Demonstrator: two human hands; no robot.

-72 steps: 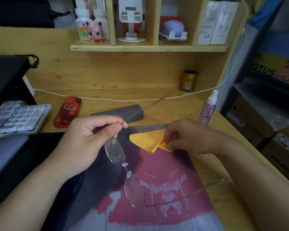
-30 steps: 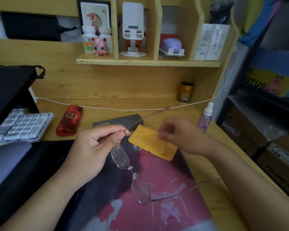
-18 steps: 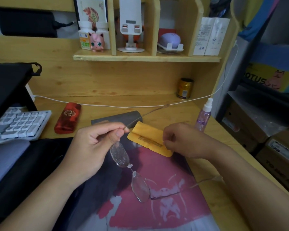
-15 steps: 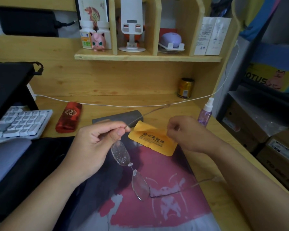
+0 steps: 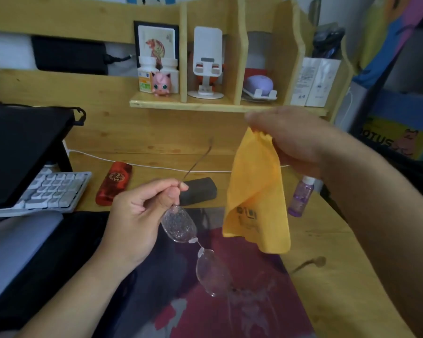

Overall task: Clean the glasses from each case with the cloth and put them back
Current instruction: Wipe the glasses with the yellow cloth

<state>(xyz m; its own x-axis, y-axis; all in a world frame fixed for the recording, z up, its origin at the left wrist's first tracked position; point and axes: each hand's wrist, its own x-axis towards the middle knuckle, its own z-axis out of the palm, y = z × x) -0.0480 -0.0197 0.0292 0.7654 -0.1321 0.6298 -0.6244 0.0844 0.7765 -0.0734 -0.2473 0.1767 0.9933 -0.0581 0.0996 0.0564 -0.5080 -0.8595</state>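
We worked at a wooden desk (image 5: 327,276) with a shelf (image 5: 205,107) on its far wall. A dark and red mat (image 5: 230,313) lay on the near part of the desk, and at the far left stood a black stand (image 5: 22,147) with a keyboard (image 5: 54,191) under it.

Our right hand (image 5: 291,137) was raised over the desk, and its fingers pinched the top edge of the yellow cloth (image 5: 257,196), which hung down freely in the air and touched nothing else. Our left hand (image 5: 137,215) was curled, and its thumb and fingers pinched the glasses (image 5: 195,247) at one temple, near the hinge. The glasses were held above the mat, just left of the cloth and apart from it; the lens near the hand was covered with small drops.

Behind the left hand a grey case (image 5: 200,192) lay on the desk, and a red case (image 5: 114,182) lay more to the left. A small purple spray bottle (image 5: 299,198) stood at the right, behind the cloth.
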